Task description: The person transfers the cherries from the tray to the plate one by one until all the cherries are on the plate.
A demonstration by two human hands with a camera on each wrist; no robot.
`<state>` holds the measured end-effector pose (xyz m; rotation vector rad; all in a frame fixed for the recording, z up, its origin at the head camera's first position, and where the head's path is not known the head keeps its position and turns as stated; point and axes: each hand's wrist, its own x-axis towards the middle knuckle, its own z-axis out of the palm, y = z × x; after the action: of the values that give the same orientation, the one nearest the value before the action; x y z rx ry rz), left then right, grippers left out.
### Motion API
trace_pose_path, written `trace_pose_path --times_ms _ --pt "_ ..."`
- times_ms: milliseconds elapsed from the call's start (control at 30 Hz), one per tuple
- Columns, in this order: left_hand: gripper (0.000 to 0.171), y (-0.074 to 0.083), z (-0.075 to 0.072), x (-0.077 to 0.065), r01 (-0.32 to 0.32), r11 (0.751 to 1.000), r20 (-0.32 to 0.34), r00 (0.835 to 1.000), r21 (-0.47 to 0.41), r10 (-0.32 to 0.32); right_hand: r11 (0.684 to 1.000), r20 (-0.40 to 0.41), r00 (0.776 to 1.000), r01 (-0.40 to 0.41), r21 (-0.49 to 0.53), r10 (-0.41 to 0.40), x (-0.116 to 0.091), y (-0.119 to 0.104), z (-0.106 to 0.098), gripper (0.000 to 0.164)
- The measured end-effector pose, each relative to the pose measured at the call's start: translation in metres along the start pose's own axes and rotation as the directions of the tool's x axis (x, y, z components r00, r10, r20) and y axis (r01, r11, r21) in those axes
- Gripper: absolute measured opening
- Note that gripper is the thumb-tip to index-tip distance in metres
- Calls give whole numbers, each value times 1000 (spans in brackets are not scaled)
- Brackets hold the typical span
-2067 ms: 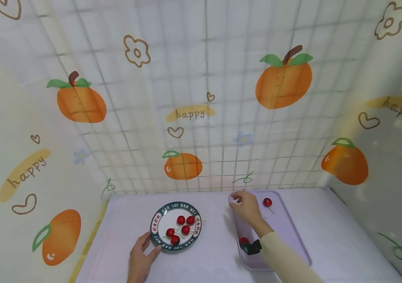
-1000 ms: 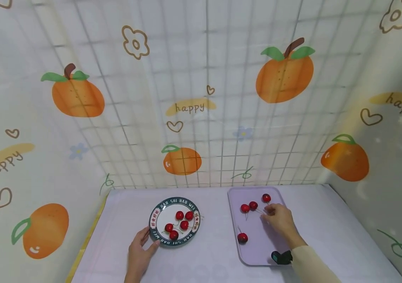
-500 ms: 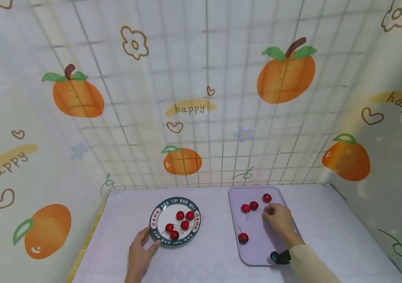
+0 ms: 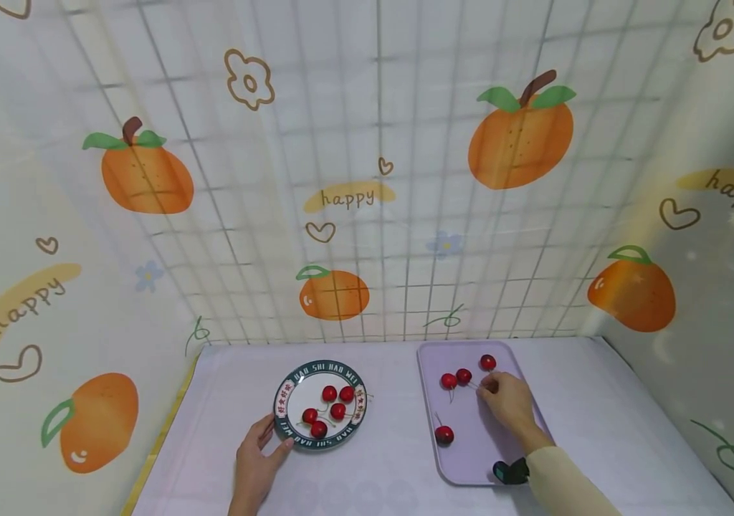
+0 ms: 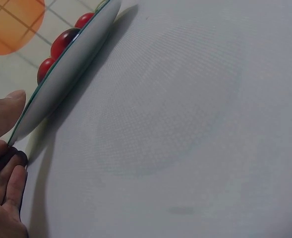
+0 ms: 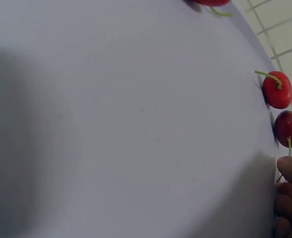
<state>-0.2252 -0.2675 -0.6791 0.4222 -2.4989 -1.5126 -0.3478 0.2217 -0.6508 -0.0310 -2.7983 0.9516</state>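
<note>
My left hand (image 4: 256,459) holds the near left rim of a round plate (image 4: 282,423) with a dark green lettered border. In the left wrist view, the thumb lies over the plate's (image 5: 71,74) edge and fingers are beneath it. Several red cherries (image 4: 337,411) with thin stems lie on the plate. Over the lilac tray (image 4: 470,459), my right hand (image 4: 512,405) pinches the stem of a cherry (image 4: 464,376). That dark red cherry (image 6: 288,129) shows beside the thumb in the right wrist view. Another cherry (image 4: 449,381) sits just left of it.
One cherry (image 4: 487,362) lies at the tray's back, behind the right hand, and another cherry (image 4: 444,435) near its left edge. A black device (image 4: 511,471) is on the right wrist. A white cloth covers the table (image 4: 393,416); a fruit-printed curtain (image 4: 406,215) hangs behind.
From the tray's back left corner, my right hand has moved right and nearer, uncovering cherries, and has stayed almost still over the last second. The left hand keeps its hold on the plate.
</note>
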Motion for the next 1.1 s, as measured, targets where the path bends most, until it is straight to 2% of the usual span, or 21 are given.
trace_pose_path --times_ms 233,533,733,1100 --pt "75 -1 2 1 14 1000 -5 1000 -2 -14 1000 -20 1000 21 15 -20 -4 -3 -5 5" --pt "75 -1 2 2 19 1000 -3 1000 3 -19 995 -136 988 76 66 -67 0 -15 -20 8" --pt "76 -2 1 2 12 1000 3 1000 -1 -12 994 -177 982 79 79 -64 3 -26 -32 10" --pt "74 3 1 -1 8 1000 -3 1000 -10 -8 985 -307 946 140 100 -103 9 -47 -53 11"
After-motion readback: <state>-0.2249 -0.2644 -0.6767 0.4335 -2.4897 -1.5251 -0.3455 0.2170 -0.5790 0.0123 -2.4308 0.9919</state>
